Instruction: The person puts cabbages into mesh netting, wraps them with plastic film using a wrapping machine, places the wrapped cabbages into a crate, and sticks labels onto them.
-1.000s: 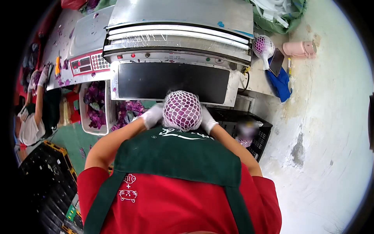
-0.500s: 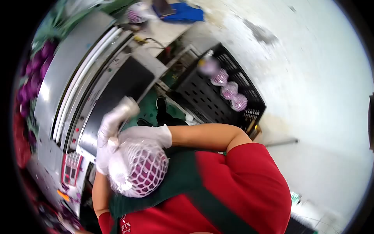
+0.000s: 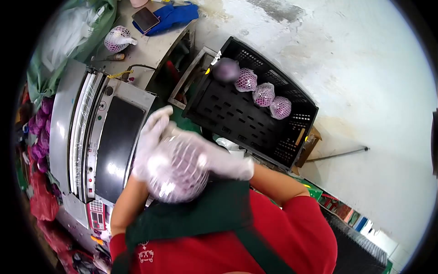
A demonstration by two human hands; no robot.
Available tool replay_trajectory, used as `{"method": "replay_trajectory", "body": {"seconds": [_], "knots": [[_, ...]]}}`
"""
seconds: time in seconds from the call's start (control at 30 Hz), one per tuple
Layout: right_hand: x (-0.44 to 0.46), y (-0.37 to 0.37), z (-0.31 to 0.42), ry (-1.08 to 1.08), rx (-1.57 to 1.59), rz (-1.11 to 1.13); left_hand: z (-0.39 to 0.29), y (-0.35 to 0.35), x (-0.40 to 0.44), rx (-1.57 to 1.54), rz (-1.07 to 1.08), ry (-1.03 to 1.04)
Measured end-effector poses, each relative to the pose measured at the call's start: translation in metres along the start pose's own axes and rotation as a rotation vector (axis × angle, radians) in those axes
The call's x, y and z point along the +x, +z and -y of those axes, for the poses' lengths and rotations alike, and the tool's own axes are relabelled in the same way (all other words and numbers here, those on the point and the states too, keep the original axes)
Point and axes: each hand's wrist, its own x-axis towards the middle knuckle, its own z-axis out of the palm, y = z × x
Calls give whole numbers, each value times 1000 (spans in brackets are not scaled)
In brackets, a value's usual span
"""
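A red cabbage (image 3: 180, 180) in a white foam net, with shiny clear film over it, is held in front of the dark green apron. My left hand (image 3: 146, 153), in a white glove, lies against its left side, thumb across the front and fingers pointing up past it. From the other side, my right hand (image 3: 221, 157), also gloved in white, grips the cabbage around its far side and right; some fingers are hidden behind it. Both hands are somewhat blurred.
A black plastic crate (image 3: 237, 118) stands ahead on the right, with several netted cabbages (image 3: 263, 94) along its far side. At left is a film-wrapping machine (image 3: 116, 146) beside a red scale (image 3: 97, 214). Another netted cabbage (image 3: 117, 39) and a phone (image 3: 146, 19) lie on the back table.
The view has turned, showing the crate more fully. The cabbage has tilted and moved slightly up in view between both hands, and my right hand now shows more along its right side.
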Motion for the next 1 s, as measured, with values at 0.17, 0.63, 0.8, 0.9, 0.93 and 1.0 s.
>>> {"method": "replay_trajectory", "body": {"seconds": [0.17, 0.63, 0.8, 0.9, 0.93, 1.0], "knots": [[-4, -130, 26, 140, 377, -380, 26, 25, 35, 102, -205, 214], [82, -313, -68, 281, -684, -1002, 5, -117, -86, 8, -635, 531], [134, -200, -35, -275, -1237, -852, -55, -273, -119, 219, -1046, 685], [187, -92, -45, -373, -1064, -734, -114, -378, -112, 549, -1122, 789], [201, -75, -49, -357, -1019, -697, -127, -425, -92, 552, -1117, 799], [226, -25, -44, -361, -1113, -666, -148, -495, -66, 995, -1312, 535]]}}
